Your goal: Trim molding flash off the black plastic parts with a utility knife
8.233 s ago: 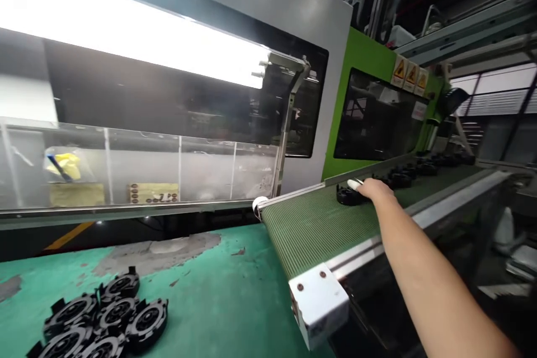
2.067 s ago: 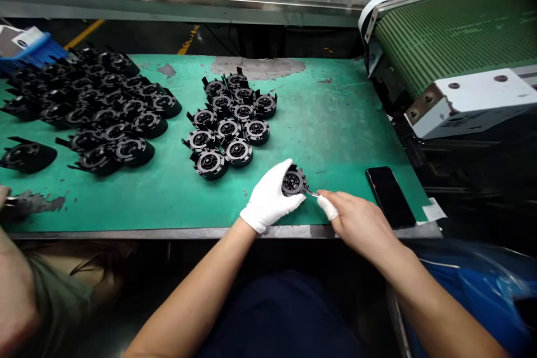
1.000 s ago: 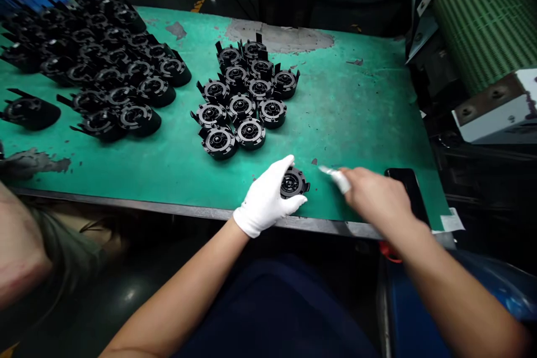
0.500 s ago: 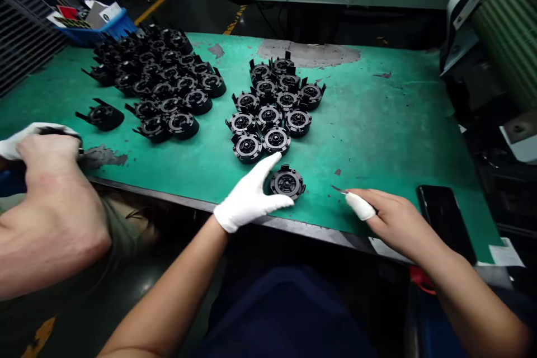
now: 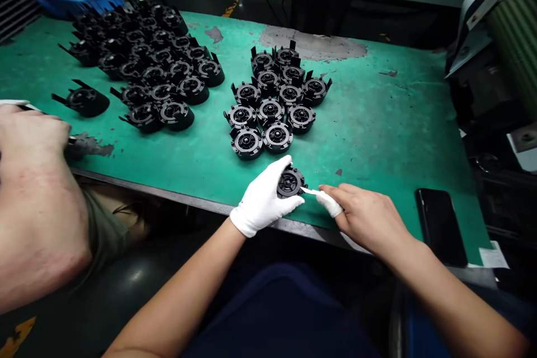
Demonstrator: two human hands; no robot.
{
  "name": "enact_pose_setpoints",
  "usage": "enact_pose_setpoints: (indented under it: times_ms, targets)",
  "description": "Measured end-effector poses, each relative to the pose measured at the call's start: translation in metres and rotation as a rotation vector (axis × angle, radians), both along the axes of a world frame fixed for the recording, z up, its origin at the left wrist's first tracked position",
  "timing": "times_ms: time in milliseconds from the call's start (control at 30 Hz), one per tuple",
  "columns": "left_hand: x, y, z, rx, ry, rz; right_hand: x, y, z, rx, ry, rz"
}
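Note:
My left hand [image 5: 264, 197], in a white glove, grips a round black plastic part [image 5: 289, 182] near the front edge of the green table. Its thumb and fingers curve round the part's left side. My right hand [image 5: 361, 210] is bare apart from a white cover on the thumb, and it pinches a small knife [image 5: 309, 191]. The blade's tip meets the right rim of the round part, whose upper face shows rings and ribs. Just beyond my left hand stands a group of similar black parts [image 5: 277, 135] with upright tabs.
A larger cluster of black parts [image 5: 176, 116] covers the table's left side, with a blue bin [image 5: 90, 0] behind it. A co-worker's arm [image 5: 37, 196] reaches in at left. A black phone [image 5: 441, 226] lies at right, near a green-ridged machine [image 5: 509, 22].
My right hand has moved left, bringing the knife blade to the part's rim. My left hand has closed round the part. The whole view has shifted slightly.

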State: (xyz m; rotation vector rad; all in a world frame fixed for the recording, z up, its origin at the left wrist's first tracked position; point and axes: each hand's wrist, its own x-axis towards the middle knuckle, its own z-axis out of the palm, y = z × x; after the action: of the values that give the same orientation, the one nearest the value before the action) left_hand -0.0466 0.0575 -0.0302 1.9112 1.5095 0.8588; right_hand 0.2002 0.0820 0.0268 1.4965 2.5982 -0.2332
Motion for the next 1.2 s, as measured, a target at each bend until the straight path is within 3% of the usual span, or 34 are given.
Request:
enact_pose_setpoints:
  times_ms: [133,233,300,400,533,767,1200]
  targets:
    - [-0.002,0.002,0.004,-0.031,0.007,-0.001,0.049,0.030,0.003,0.062,-0.155,-0.325]
    - [-0.005,0.005,0.011,-0.080,0.008,-0.096,0.082,0.031,0.006,0.154,0.059,-0.313]
    - [-0.006,0.005,0.016,-0.118,0.021,-0.236,0.088,0.015,0.005,0.104,0.191,-0.203]
    - [-0.004,0.000,0.022,-0.137,0.036,-0.362,0.081,-0.016,-0.007,-0.066,0.337,-0.016]
    - [0.004,-0.011,0.024,-0.144,-0.009,-0.282,0.066,-0.043,-0.026,-0.157,0.319,-0.010]
    - [0.026,-0.019,0.010,-0.086,-0.069,-0.082,0.024,-0.053,-0.023,-0.144,0.338,-0.036]
    - [0.033,-0.021,0.005,-0.022,-0.094,-0.053,0.006,-0.073,-0.015,-0.015,0.086,-0.111]
